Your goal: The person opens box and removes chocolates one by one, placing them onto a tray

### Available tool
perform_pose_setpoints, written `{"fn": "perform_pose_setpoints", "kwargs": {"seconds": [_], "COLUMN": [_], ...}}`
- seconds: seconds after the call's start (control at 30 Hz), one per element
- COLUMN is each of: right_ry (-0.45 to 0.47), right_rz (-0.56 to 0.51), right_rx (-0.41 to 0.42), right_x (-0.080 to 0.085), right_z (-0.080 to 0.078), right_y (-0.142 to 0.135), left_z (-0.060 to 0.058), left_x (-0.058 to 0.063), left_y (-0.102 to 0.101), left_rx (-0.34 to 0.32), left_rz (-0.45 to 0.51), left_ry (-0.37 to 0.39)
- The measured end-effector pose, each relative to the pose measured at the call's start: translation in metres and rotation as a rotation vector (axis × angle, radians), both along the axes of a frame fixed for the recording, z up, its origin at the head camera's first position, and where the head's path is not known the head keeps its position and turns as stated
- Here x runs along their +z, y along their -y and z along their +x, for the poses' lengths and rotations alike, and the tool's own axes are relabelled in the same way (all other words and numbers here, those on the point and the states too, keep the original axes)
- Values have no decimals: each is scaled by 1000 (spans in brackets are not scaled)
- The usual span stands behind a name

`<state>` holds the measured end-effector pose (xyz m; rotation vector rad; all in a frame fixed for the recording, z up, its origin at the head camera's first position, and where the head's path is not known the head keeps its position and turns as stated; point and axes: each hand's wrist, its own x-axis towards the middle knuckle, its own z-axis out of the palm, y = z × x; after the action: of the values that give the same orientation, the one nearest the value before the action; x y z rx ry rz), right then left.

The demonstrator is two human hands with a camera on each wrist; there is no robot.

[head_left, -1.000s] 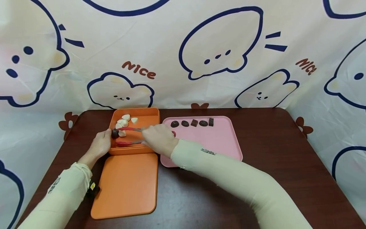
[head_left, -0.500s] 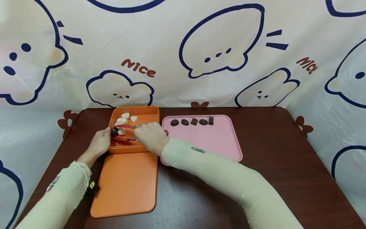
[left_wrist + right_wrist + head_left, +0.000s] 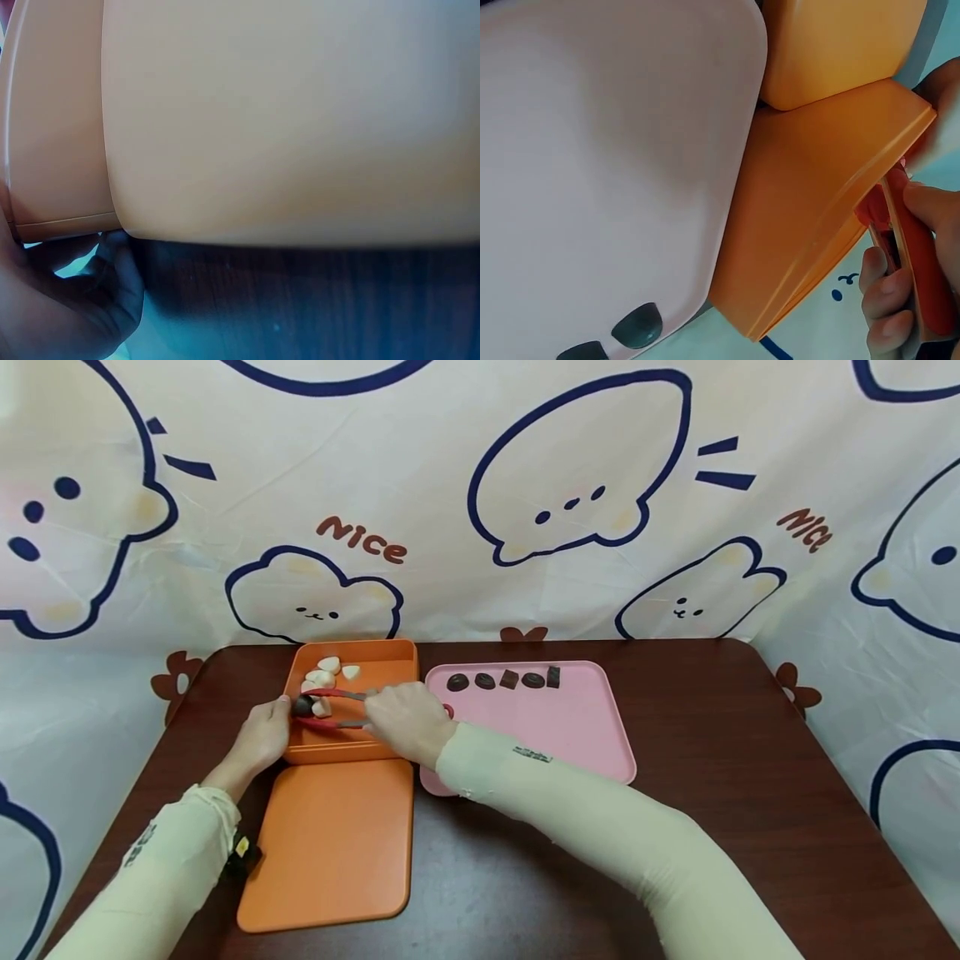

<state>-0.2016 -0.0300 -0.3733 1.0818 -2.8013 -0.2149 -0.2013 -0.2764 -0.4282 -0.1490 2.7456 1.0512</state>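
Note:
My right hand (image 3: 408, 718) grips red-tipped tongs (image 3: 341, 724) over the orange box (image 3: 352, 750). The tong tips lie on either side of a dark chocolate (image 3: 303, 706) by the box's left wall; whether both touch it is unclear. White chocolates (image 3: 322, 677) lie behind, and a pale one (image 3: 321, 707) sits just right of the dark one. My left hand (image 3: 262, 737) holds the box's left side, with its thumb at the rim. In the right wrist view, thumb and fingers wrap the tongs' red handle (image 3: 922, 262). The left wrist view shows curled fingers (image 3: 120, 289) against the box.
A pink tray (image 3: 555, 727) stands right of the box, with several dark chocolates (image 3: 509, 680) in a row along its far edge. The orange lid (image 3: 330, 843) lies flat in front of the box. A patterned cloth (image 3: 450, 527) hangs behind the dark wooden table (image 3: 712, 735).
The tongs shifted left and closer together around the dark chocolate, then back slightly to the right. My left hand has stayed on the box's side.

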Motion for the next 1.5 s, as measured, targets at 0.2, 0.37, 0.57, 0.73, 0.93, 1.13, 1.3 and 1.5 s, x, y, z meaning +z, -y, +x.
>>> {"fn": "perform_pose_setpoints", "kwargs": {"seconds": [0.2,0.37,0.57,0.73,0.93,1.13,1.3,1.5], "right_ry": [93,114,173,210,238,229,225,227], "right_rz": [-72,-130,-199,-246,-274,-327,-355,-366], "right_rx": [-64,-117,-158,-168,-169,-169,-173,-162], "right_x": [2,2,3,6,10,13,15,16], "right_z": [-3,-4,-3,-1,2,6,10,13], "right_y": [-17,-27,-38,-45,-53,-66,-80,-96], "left_z": [-3,-2,0,1,2,1,1,1], "left_x": [1,1,0,1,2,2,2,1], "left_y": [-1,-1,0,-1,-1,-1,-2,-1], "left_rx": [6,13,4,5,7,3,-2,-11], "left_rz": [-5,10,21,23,20,26,28,23], "left_ry": [44,47,50,46,65,81,82,69]}}
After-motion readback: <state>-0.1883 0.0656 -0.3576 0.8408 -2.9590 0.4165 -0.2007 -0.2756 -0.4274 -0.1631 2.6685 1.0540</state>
